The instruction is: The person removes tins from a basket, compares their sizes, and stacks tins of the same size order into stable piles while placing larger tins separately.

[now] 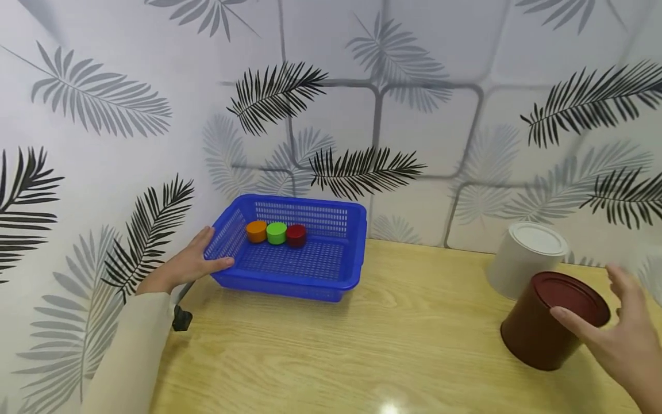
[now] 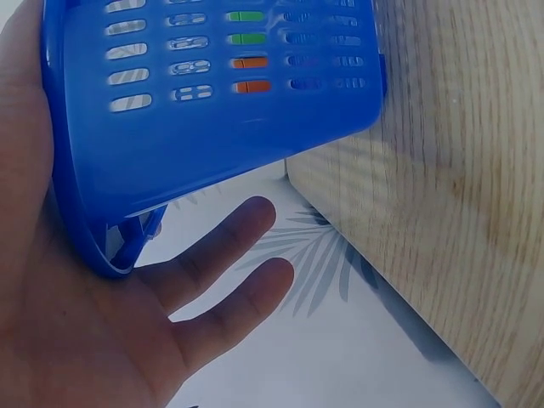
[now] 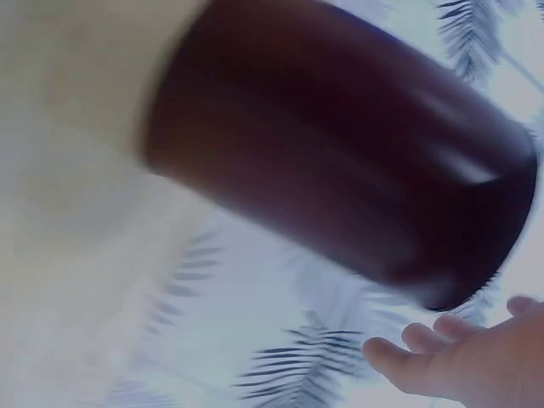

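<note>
Pale leaf-print wall [image 1: 331, 34], light wood-grain table [image 1: 393, 333] below

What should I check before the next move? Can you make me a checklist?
1. Left grip on the blue basket: ok.
2. Little orange piece, green piece and red piece inside the basket: ok.
3. Dark red can standing on the table: ok.
4. Right grip wrapped round that can: not ok, only close by.
5. White can clear of the right grip: ok.
6. What's inside the dark red can: cannot tell.
</note>
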Demonstrator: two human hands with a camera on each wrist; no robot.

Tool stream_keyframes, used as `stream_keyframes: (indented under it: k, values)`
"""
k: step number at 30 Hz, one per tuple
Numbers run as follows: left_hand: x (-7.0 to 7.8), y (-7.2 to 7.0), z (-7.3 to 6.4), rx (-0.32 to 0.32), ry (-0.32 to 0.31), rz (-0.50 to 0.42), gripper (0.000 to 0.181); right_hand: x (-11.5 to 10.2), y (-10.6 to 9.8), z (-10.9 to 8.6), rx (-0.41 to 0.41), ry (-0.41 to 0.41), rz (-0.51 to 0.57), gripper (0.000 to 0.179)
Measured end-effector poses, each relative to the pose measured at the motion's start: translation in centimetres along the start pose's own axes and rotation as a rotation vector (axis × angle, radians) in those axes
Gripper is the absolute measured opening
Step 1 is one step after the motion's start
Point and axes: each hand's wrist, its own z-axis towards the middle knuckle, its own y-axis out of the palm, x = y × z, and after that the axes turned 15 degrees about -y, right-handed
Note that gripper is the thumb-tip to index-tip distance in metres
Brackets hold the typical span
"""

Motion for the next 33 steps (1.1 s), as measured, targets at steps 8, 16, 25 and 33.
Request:
stream_keyframes:
  k: [8, 16, 25, 33]
  values:
    - [-0.2, -0.1, 0.5, -0.005, -0.018, -0.003, 0.117, -4.4, 0.6, 3.5, -0.025, -0.176, -0.047, 0.083]
    - [-0.4, -0.5, 0.3, -0.004, -0.040, 0.001, 0.116, -9.2, 4.8, 6.3, -0.051, -0.408, 0.108, 0.070]
    - [-0.2, 0.1, -0.2, -0.018, -0.037, 0.002, 0.117, -13.7, 9.6, 9.1, -0.171, -0.457, 0.235, 0.080]
    - [0.1, -0.2, -0.8, -0.013, -0.034, 0.027, 0.117, -17.0, 13.4, 12.0, -0.217, -0.487, 0.320, 0.075]
